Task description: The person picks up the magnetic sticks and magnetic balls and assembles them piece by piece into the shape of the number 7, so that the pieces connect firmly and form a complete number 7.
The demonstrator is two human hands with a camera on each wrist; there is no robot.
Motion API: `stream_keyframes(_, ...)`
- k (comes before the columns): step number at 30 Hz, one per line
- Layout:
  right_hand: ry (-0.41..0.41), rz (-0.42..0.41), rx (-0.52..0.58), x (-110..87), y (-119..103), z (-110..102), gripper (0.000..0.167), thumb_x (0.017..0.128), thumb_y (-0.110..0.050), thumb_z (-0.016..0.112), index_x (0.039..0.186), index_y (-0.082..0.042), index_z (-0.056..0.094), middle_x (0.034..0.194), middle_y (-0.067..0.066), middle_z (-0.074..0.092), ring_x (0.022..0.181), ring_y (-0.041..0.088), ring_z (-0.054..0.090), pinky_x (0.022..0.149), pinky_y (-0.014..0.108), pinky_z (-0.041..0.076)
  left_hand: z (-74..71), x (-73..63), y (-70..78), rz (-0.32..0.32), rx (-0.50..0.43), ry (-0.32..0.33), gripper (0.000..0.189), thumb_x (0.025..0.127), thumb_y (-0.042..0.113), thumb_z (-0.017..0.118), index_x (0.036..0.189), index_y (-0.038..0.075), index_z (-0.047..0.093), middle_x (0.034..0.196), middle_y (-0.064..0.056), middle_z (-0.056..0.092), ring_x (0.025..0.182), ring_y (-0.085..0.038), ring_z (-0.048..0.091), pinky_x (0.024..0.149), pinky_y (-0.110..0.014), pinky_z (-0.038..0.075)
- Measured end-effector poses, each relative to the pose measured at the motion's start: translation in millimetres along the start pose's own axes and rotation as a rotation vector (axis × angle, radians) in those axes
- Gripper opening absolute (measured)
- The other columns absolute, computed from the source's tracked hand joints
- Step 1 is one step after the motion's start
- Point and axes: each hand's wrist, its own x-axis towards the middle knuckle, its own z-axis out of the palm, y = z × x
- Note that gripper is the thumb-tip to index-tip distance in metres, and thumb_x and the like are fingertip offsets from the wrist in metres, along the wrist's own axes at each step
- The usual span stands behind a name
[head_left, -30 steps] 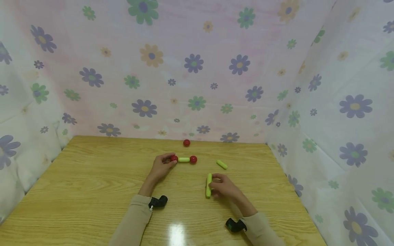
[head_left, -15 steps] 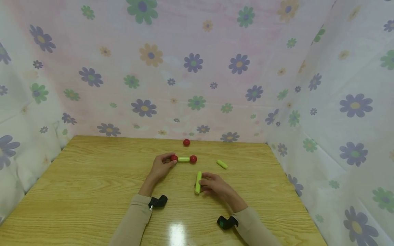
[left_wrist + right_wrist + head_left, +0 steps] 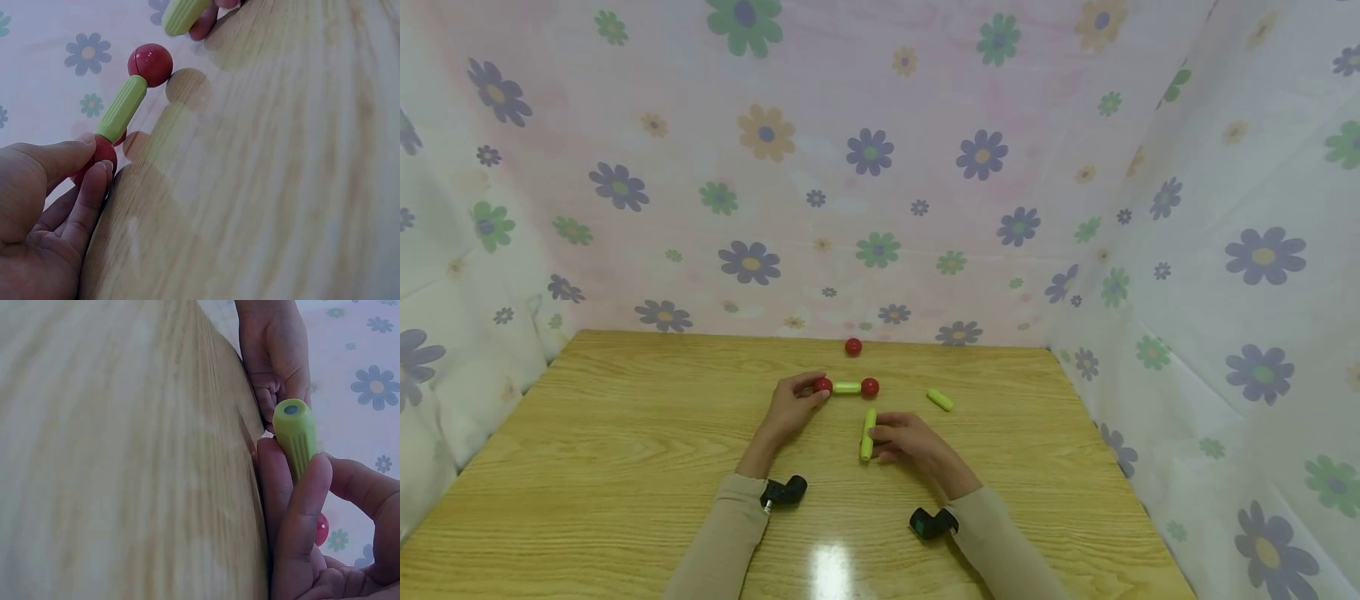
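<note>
On the table, two red balls are joined by a short ribbed green rod. My left hand pinches the left ball between thumb and fingers, partly covering it. At the other end of the rod is the right ball. Just in front of this joined piece, my right hand holds a longer green rod between thumb and fingers. Its near end shows a grey disc in the right wrist view. This longer rod points away from me, its far end apart from the right ball.
A loose red ball lies near the back edge of the wooden table. Another short green rod lies to the right, beyond my right hand. Flowered cloth hangs behind and along both sides.
My right hand has carried the longer green rod leftward and slightly away from me, closer to the joined piece. My left hand keeps its pinch on the ball and stays in place.
</note>
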Motion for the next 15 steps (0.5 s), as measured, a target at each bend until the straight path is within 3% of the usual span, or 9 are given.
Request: stream_keyframes(15,0.11,0.067,0.011,19.4,-10.2,5.7,0.049,0.098,-0.019,0.07,0.135,0.01,0.058,0.099,0.01,0.077,0.075,0.01,0.072,0.062,0.017,0.056,-0.3,1.0,0.1,-0.029,0.004,-0.01,0.043,0.097,0.005,0.068,0.139,-0.002,0.06,0.133,-0.025,0.064,0.115,-0.033,0.065,0.083,-0.021,0.054)
